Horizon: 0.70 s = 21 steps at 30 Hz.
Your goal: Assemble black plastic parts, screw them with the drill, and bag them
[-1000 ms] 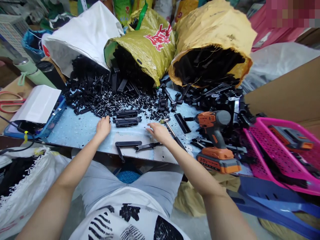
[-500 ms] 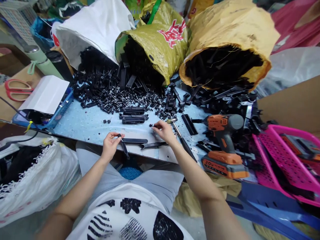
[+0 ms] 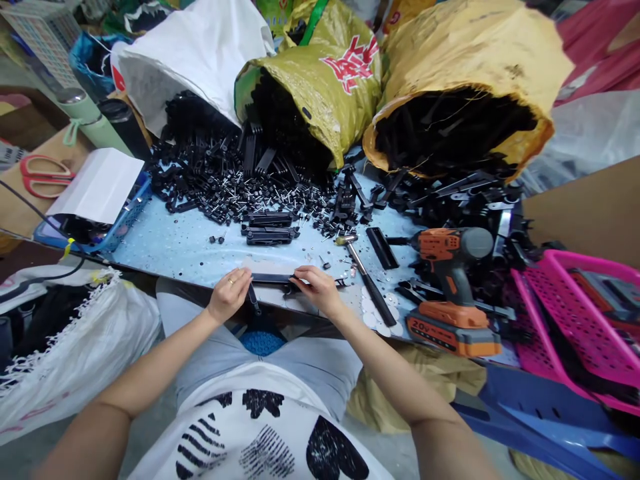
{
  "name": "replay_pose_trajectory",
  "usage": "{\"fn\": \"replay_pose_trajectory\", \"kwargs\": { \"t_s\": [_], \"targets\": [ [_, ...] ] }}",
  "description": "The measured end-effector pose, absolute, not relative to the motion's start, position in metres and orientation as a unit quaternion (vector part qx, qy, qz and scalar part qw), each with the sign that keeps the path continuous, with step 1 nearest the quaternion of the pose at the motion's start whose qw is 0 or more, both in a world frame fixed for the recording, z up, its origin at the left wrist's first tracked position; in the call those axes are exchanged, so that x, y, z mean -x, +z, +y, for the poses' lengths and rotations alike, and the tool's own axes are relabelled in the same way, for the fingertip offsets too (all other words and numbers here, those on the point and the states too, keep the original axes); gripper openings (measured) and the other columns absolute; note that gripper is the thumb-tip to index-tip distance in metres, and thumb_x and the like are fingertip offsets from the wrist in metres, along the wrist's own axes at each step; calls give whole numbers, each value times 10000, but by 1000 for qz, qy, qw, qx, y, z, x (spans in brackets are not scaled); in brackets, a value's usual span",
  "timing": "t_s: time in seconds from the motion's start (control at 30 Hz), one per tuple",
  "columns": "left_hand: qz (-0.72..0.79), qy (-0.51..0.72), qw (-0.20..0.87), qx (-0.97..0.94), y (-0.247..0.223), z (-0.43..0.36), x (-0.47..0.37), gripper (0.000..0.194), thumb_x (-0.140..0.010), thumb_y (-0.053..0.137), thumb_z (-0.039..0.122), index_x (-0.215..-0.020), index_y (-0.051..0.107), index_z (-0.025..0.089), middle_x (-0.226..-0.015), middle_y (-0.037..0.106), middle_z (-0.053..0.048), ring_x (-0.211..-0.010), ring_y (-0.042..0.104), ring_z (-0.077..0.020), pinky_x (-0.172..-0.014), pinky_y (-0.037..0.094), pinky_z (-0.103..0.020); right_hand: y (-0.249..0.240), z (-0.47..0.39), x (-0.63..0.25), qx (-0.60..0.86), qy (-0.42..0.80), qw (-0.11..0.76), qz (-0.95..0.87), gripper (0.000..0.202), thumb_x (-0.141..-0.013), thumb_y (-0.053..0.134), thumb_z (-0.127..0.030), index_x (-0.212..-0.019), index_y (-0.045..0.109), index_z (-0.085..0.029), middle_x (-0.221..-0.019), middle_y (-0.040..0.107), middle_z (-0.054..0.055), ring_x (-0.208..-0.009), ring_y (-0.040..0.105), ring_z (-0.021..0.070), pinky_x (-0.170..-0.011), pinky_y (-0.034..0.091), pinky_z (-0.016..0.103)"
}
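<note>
Between my hands lies a long flat black plastic bar (image 3: 273,278) at the table's front edge. My left hand (image 3: 231,293) is closed on its left end, where a second black arm (image 3: 254,301) hangs down at an angle. The fingers of my right hand (image 3: 316,287) are pinched at the bar's right end; any small part in them is hidden. Partly behind the right hand lies another metal-and-black piece (image 3: 342,283). A small black-headed pin (image 3: 326,264) rests just beyond that hand. Farther back, several assembled black bars (image 3: 271,235) lie stacked.
A hammer (image 3: 367,283) and an orange cordless drill (image 3: 453,287) lie to the right, beside a pink basket (image 3: 590,293). Heaped black parts and pins (image 3: 250,193) spill from a white sack (image 3: 200,40), an olive sack (image 3: 345,107) and a yellow sack (image 3: 465,53). A blue tray (image 3: 120,227) stands left.
My right hand has moved down and left, from above the table to the bar's right end. My left hand has shifted slightly right, still on the left end.
</note>
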<state>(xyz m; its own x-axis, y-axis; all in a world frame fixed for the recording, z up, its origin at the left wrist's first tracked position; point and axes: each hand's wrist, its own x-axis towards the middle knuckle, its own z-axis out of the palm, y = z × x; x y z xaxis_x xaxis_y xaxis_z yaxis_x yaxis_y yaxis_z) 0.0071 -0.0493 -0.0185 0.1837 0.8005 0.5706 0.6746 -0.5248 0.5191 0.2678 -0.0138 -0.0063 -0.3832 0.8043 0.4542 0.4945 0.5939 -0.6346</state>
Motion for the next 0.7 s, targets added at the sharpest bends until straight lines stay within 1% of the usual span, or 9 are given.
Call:
{"fn": "replay_pose_trajectory", "kwargs": {
  "t_s": [0.17, 0.27, 0.37, 0.43, 0.53, 0.6, 0.63, 0.7],
  "targets": [
    [442, 373, 130, -805, -24, -34, 7, 213, -891, 502, 263, -1003, 656, 168, -994, 695, -128, -975, 660, -231, -933, 527, -436, -8, -24, -277, 421, 173, 297, -839, 239, -913, 493, -358, -1033, 640, -212, -1029, 662, 102, -954, 629, 188, -831, 526, 331],
    [416, 359, 151, -822, -30, -29, 13, 216, -891, 501, 270, -1014, 651, 173, -983, 693, -133, -977, 657, -226, -925, 528, -435, -12, -26, -286, 414, 171, 267, -854, 322, -918, 478, -375, -1171, 592, -212, -1070, 648, 113, -981, 616, 204, -840, 519, 355],
    [412, 332, 149, -835, -31, -31, 16, 225, -896, 484, 252, -1038, 642, 178, -1000, 689, -138, -1011, 645, -229, -924, 515, -438, -19, -23, -294, 386, 174, 245, -872, 377, -915, 487, -382, -1247, 542, -213, -1087, 637, 113, -979, 602, 204, -833, 508, 354],
    [428, 294, 123, -846, -30, -35, 15, 239, -893, 478, 242, -1064, 635, 185, -1047, 678, -138, -1091, 605, -253, -964, 462, -478, -22, -21, -297, 363, 171, 232, -886, 420, -900, 513, -404, -1272, 521, -209, -1083, 634, 112, -975, 588, 208, -832, 494, 359],
    [465, 275, 58, -839, -24, -42, 7, 299, -877, 511, 288, -1144, 603, 189, -1182, 622, -147, -1222, 498, -306, -1046, 315, -551, -21, -17, -303, 336, 161, 201, -906, 466, -897, 517, -421, -1306, 487, -198, -1057, 634, 107, -961, 571, 207, -829, 467, 357],
    [422, 263, 38, -867, -20, -43, -4, 369, -870, 526, 331, -1211, 563, 195, -1269, 569, -141, -1260, 454, -308, -1080, 251, -537, -16, -14, -307, 323, 151, 167, -919, 461, -918, 480, -415, -1328, 463, -205, -1057, 628, 102, -951, 564, 197, -819, 449, 341],
    [380, 243, 39, -892, -17, -42, -11, 396, -873, 522, 344, -1240, 541, 195, -1301, 545, -135, -1264, 449, -299, -1084, 252, -511, -13, -12, -310, 321, 140, 145, -925, 466, -922, 465, -430, -1332, 457, -209, -1069, 622, 103, -953, 560, 198, -815, 439, 337],
    [310, 185, 43, -932, -11, -35, -26, 433, -887, 499, 360, -1280, 504, 178, -1334, 511, -140, -1223, 481, -280, -1044, 318, -449, -8, -8, -314, 340, 105, 103, -929, 506, -901, 452, -519, -1278, 504, -187, -1049, 619, 115, -933, 557, 212, -788, 424, 333]
  ]
}}
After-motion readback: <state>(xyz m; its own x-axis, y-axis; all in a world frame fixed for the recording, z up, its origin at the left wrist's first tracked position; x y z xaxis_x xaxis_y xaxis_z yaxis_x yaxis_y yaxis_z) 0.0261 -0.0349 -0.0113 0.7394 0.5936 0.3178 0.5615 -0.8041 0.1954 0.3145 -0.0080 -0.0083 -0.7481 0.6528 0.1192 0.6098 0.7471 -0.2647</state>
